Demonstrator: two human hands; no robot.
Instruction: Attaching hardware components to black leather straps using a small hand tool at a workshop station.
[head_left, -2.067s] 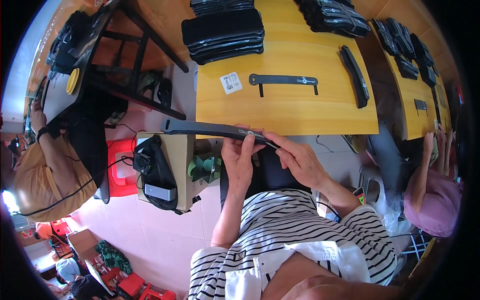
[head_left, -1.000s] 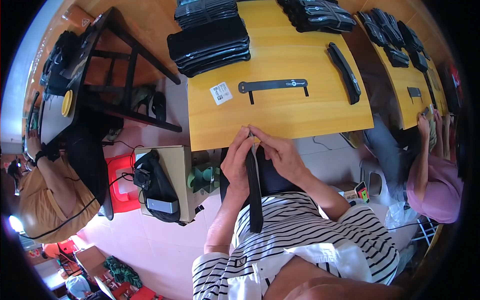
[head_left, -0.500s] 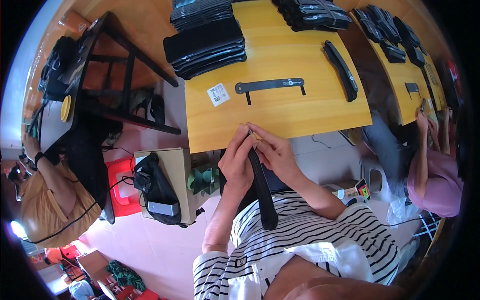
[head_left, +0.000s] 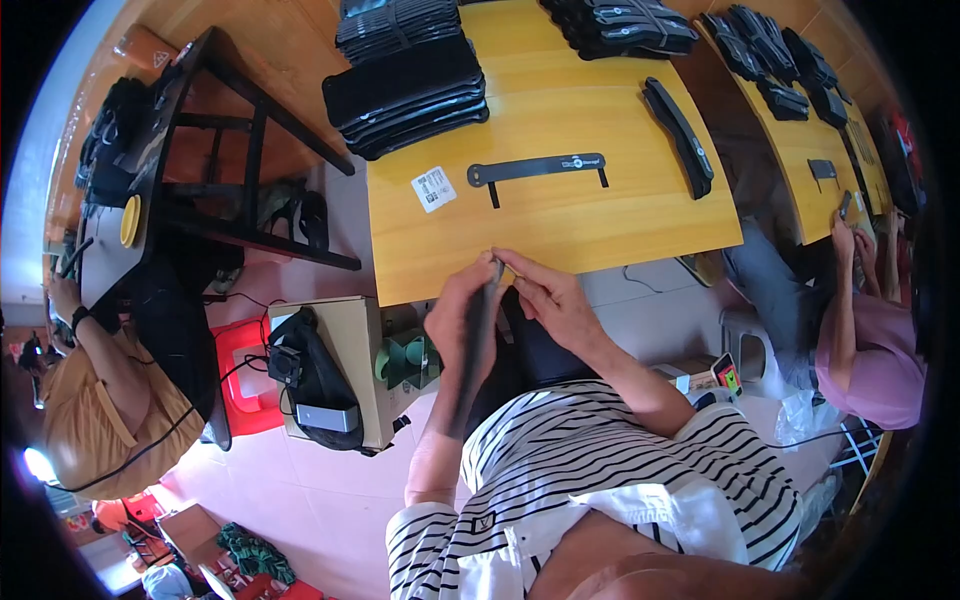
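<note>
- Strap (head_left: pixel 478 340), black: now swung over left hand (head_left: pixel 441 325), near side of table (head_left: pixel 610 228); I judge handling unfinished.
- Grip: left hand pinches strap; right hand (head_left: pixel 556 305), cannot tell.

Printed in white toward the right end of the flat dark grey strap (head_left: pixel 530 171) on the worktop (head_left: pixel 620 228): lettering with a round emblem. Beside it, on a white label (head_left: pixel 433 189), square black code and fine lines of print. Also marked in white: the folded black strap (head_left: pixel 679 140) and the banded strap bundle (head_left: pixel 625 28). On the striped shirt (head_left: pixel 570 440), a small square emblem. Too blurred to tell of markings on the held black strap (head_left: pixel 472 355).
</note>
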